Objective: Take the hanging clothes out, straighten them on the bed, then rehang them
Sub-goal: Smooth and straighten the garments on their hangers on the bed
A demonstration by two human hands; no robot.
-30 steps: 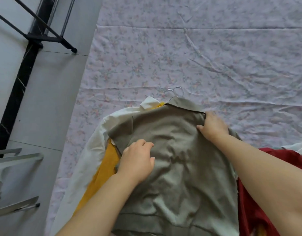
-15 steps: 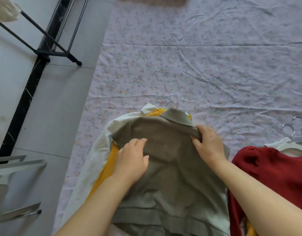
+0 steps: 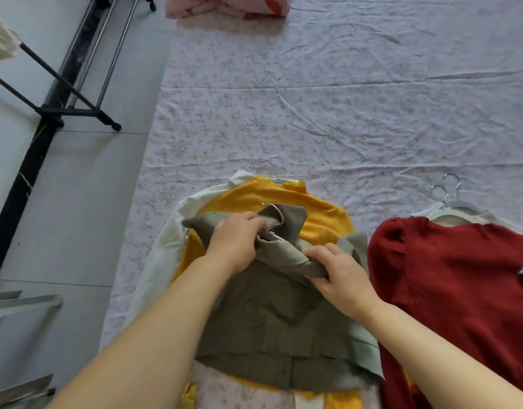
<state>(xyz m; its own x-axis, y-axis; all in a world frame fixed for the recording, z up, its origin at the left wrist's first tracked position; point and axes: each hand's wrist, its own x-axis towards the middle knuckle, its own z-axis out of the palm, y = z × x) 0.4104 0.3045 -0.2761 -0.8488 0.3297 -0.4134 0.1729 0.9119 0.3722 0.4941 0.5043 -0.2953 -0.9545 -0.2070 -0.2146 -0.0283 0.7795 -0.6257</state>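
Grey jacket [image 3: 272, 320] lies on the bed [image 3: 343, 113], top of a pile, over the yellow knit [image 3: 322, 214] and the white shirt [image 3: 163, 246]. My left hand [image 3: 235, 242] is curled round the collar, right at the wire hook [image 3: 276, 215] poking out of the neck. My right hand [image 3: 340, 276] pinches a bunched roll of the shoulder cloth. Both grips are tight on fabric, nothing spread flat.

Here's the worry: the cloth is twisted between my hands, so if I pull them apart hard I'll set a crease in rather than smooth one out. The hook sits against my left fingers, and a tug could slip the hanger out of one shoulder, or snag the loose yellow knit underneath and drag it along. The red sweater [image 3: 461, 276] lies just beside my right wrist, and a wide sweep could rumple it too.
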